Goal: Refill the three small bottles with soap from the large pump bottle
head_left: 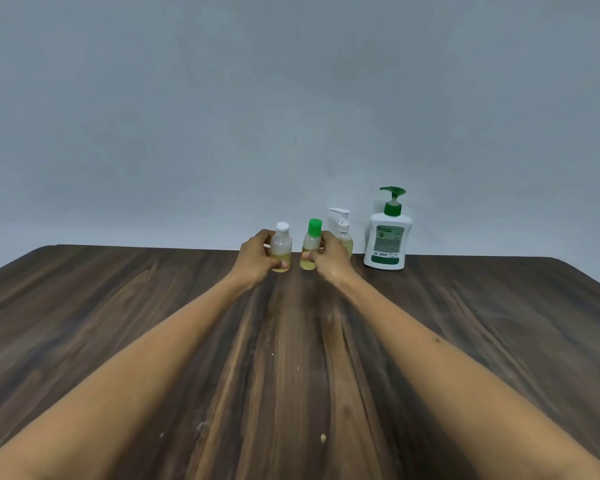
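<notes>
- The left hand (257, 254) wraps the small clear plastic bottle with a white cap (281, 247), thumb across its front, at the far edge of the dark wood-grain table (153, 323)
- The right hand (329, 256) grips the small clear bottle with a green cap (310, 244) just beside it; both stay capped, probably being brought nearer for opening
- Behind the right hand stands the small clear pump bottle with a white pump (342, 228)
- The large white pump bottle with a green pump (388, 237) waits untouched on the right, within reach for dispensing
</notes>
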